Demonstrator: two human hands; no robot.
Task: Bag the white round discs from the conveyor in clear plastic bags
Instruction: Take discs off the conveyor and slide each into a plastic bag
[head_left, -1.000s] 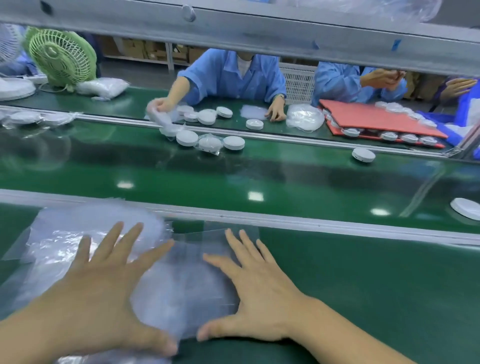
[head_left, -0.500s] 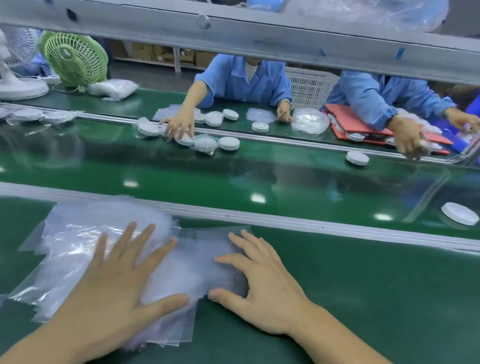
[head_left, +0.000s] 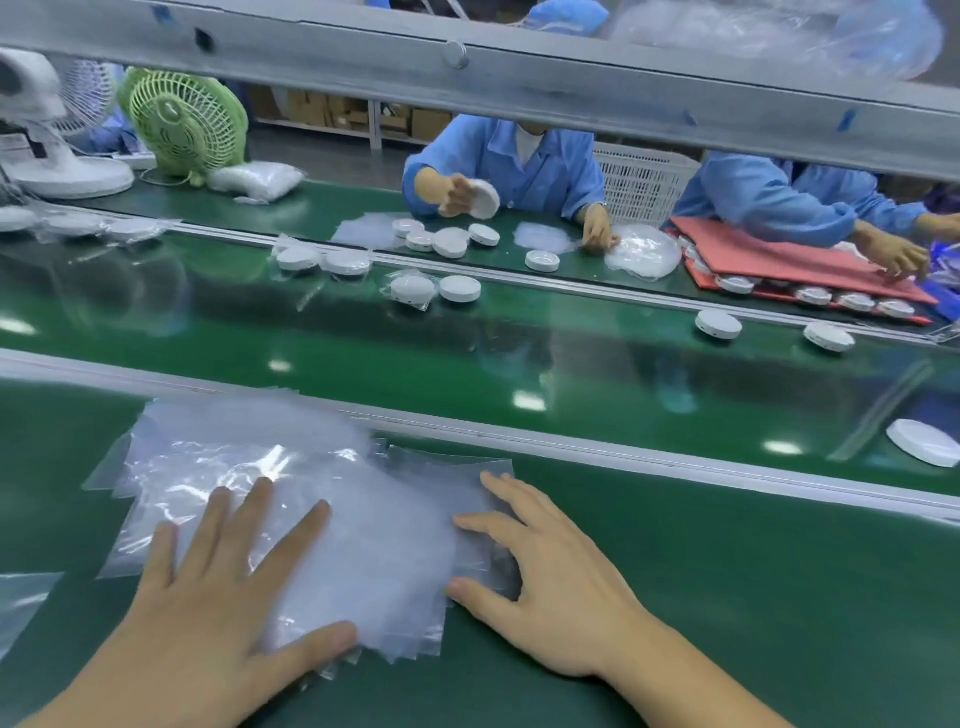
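- The bags (head_left: 332, 467) lay as a loose, fanned-out stack of thin clear plastic on the near green bench (head_left: 753, 597), just this side of the grey rail (head_left: 623, 460). Layered, they looked milky, with shiny creases toward the far left.
- The left hand (head_left: 208, 613) rested flat on the near part of the stack. Its fingers were straight and spread and its thumb lay along the near edge, grasping nothing.
- The right hand (head_left: 556, 592) lay at the stack's right edge, fingers relaxed and slightly apart. Its fingertips and thumb touched the plastic without pinching it.
- The discs (head_left: 718, 324) were white, round, low pucks with smooth tops, well apart from both hands.
- Loose ones sat on the glossy green belt (head_left: 519, 374). Two were on its far side at right, and one was at the right edge of view near the rail.
- Another stood just beside a bagged disc (head_left: 413, 290), whose clear wrap was crinkled around it.
- Across the belt, a worker (head_left: 519, 156) in blue held a disc up in one hand, and more discs lay on the far bench in front of them.
- A red tray (head_left: 789, 260) lay at far right with discs showing along its near edge.
- A green fan (head_left: 182, 124) stood at far left.
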